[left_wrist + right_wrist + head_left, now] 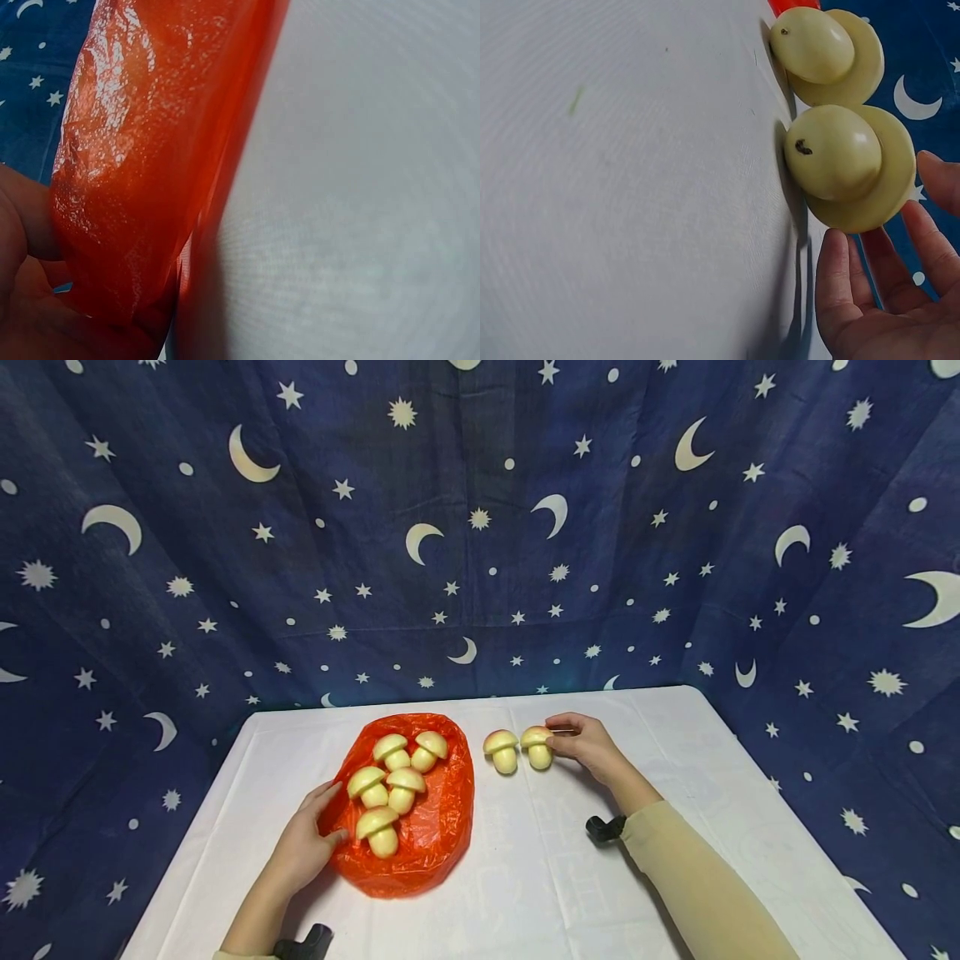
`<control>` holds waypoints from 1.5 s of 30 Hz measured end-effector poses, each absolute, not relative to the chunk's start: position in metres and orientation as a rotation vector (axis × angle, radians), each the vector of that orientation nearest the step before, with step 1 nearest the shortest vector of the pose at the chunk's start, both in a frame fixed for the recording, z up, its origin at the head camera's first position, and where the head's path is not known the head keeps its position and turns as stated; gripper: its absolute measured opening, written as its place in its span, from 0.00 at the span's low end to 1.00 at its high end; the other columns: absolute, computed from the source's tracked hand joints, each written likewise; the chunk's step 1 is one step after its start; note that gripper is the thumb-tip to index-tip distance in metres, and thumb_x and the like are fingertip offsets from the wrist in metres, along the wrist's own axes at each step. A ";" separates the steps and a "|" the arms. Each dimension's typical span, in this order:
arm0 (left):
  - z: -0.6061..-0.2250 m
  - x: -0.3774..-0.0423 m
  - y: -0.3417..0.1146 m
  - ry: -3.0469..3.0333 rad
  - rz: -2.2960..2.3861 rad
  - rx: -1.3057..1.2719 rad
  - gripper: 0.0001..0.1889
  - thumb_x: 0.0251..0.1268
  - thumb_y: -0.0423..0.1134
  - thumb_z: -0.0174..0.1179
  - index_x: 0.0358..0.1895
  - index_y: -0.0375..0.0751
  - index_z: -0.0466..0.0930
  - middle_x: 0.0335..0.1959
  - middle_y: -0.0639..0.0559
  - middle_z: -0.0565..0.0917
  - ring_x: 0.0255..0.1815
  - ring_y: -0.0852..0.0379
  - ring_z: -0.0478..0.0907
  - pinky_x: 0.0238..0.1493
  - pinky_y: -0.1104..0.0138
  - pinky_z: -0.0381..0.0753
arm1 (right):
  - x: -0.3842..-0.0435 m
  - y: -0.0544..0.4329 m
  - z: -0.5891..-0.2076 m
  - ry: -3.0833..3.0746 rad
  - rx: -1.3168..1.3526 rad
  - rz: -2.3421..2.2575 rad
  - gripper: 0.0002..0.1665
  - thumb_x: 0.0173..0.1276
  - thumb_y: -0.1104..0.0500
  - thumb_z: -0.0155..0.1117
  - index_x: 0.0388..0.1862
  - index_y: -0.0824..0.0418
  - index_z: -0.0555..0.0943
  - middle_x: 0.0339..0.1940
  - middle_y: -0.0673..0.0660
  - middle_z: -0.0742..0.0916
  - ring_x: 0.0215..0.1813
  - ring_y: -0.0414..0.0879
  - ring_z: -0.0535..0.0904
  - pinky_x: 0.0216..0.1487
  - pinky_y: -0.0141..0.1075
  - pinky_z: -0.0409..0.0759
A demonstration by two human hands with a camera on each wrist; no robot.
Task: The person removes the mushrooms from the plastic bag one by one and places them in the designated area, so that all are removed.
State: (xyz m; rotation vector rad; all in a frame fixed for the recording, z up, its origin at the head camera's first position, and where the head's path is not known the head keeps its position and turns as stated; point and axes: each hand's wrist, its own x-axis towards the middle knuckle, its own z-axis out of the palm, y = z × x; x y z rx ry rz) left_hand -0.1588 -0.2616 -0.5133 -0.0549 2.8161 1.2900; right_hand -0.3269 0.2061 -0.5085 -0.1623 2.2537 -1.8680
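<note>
A red plastic bag (442, 827), its mouth spread wide, holds several pale yellow toy mushrooms (406, 779). At the bag's left rim, my left hand (303, 843) holds the edge with thumb and fingers; the left wrist view has the shiny red film (135, 157) between them. Two more toy mushrooms lie side by side to the right of the bag. My right hand (588, 747) is at the right one (538, 750), its loosely extended fingertips right at the cap. The left one (502, 752) stands clear of my hand. In the right wrist view, their stem ends face the camera.
White cloth covers the table (525, 877). A dark blue curtain (480, 543) with moons and stars hangs behind it and along both sides. Black straps with small devices (603, 829) sit on both wrists.
</note>
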 end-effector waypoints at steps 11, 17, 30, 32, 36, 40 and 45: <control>-0.514 -0.160 -0.262 2.807 1.295 -0.059 0.41 0.68 0.25 0.66 0.84 0.32 0.61 0.86 0.35 0.59 0.87 0.28 0.53 0.84 0.32 0.55 | -0.323 0.215 -0.506 2.339 -0.177 -1.814 0.33 0.69 0.64 0.74 0.70 0.74 0.77 0.69 0.72 0.84 0.53 0.40 0.86 0.55 0.35 0.91; -0.514 -0.159 -0.262 2.813 1.294 -0.058 0.41 0.68 0.25 0.65 0.83 0.32 0.61 0.86 0.35 0.59 0.87 0.27 0.53 0.84 0.31 0.55 | -0.321 0.220 -0.505 2.419 -0.203 -1.758 0.34 0.69 0.63 0.75 0.72 0.72 0.77 0.70 0.71 0.84 0.62 0.52 0.85 0.52 0.25 0.85; -0.513 -0.160 -0.262 2.796 1.301 -0.075 0.41 0.69 0.25 0.65 0.84 0.32 0.59 0.87 0.34 0.57 0.88 0.27 0.52 0.85 0.32 0.54 | -0.306 0.226 -0.490 2.423 -0.270 -1.754 0.34 0.70 0.67 0.71 0.73 0.74 0.74 0.71 0.75 0.82 0.68 0.67 0.82 0.53 0.25 0.84; -0.513 -0.160 -0.262 2.780 1.302 -0.090 0.42 0.69 0.25 0.65 0.84 0.33 0.59 0.87 0.35 0.57 0.88 0.28 0.51 0.85 0.33 0.53 | -0.302 0.225 -0.488 2.411 -0.274 -1.759 0.33 0.70 0.69 0.70 0.73 0.74 0.74 0.71 0.75 0.82 0.69 0.68 0.82 0.53 0.25 0.84; -0.512 -0.161 -0.262 2.769 1.301 -0.100 0.42 0.69 0.25 0.65 0.85 0.33 0.58 0.87 0.35 0.56 0.88 0.28 0.51 0.86 0.33 0.53 | -0.295 0.223 -0.483 2.391 -0.293 -1.765 0.34 0.69 0.69 0.70 0.73 0.74 0.74 0.70 0.75 0.82 0.70 0.70 0.81 0.54 0.25 0.84; -0.512 -0.161 -0.262 2.769 1.302 -0.104 0.42 0.69 0.25 0.65 0.85 0.33 0.58 0.87 0.35 0.56 0.88 0.28 0.51 0.86 0.33 0.53 | -0.290 0.219 -0.480 2.381 -0.327 -1.776 0.35 0.68 0.69 0.72 0.72 0.75 0.74 0.69 0.74 0.83 0.69 0.70 0.82 0.54 0.25 0.85; -0.513 -0.161 -0.262 2.792 1.298 -0.083 0.42 0.69 0.25 0.65 0.84 0.32 0.59 0.87 0.34 0.57 0.88 0.28 0.52 0.85 0.33 0.54 | -0.286 0.212 -0.476 2.357 -0.362 -1.791 0.32 0.68 0.71 0.71 0.70 0.75 0.76 0.68 0.75 0.83 0.67 0.70 0.83 0.54 0.26 0.86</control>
